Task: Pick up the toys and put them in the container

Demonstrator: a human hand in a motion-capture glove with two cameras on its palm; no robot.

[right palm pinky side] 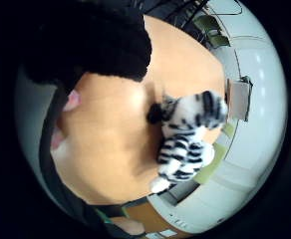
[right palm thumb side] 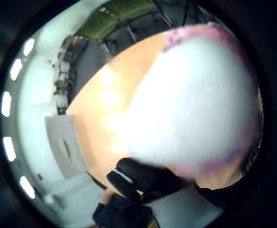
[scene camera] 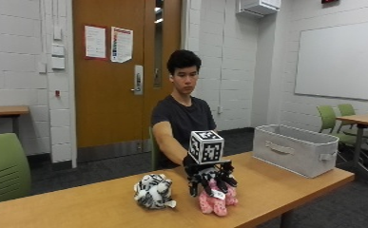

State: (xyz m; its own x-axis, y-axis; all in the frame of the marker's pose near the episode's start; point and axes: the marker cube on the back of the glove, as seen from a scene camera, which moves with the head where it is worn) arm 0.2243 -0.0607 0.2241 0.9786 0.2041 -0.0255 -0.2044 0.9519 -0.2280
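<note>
In the outside view a pink plush toy (scene camera: 216, 202) sits near the front edge of the wooden table (scene camera: 76, 209). My gloved right hand (scene camera: 210, 176) is on top of it, its fingers curled down round the toy's upper part. The thumb side palm view is largely filled by the pale pink toy (right palm thumb side: 195, 104), with gloved fingers (right palm thumb side: 138, 180) beside it. A white plush tiger with black stripes (scene camera: 153, 191) lies on the table just beside my hand, apart from it, and shows as the tiger (right palm pinky side: 185, 144) in the little finger side view. A grey fabric container (scene camera: 295, 148) stands open on the table's far right end.
The person sits behind the table, arm stretched forward. A bare stretch of tabletop lies between the pink toy and the container. Green chairs (scene camera: 3, 166) stand at the left, and another table (scene camera: 367, 118) is behind the container.
</note>
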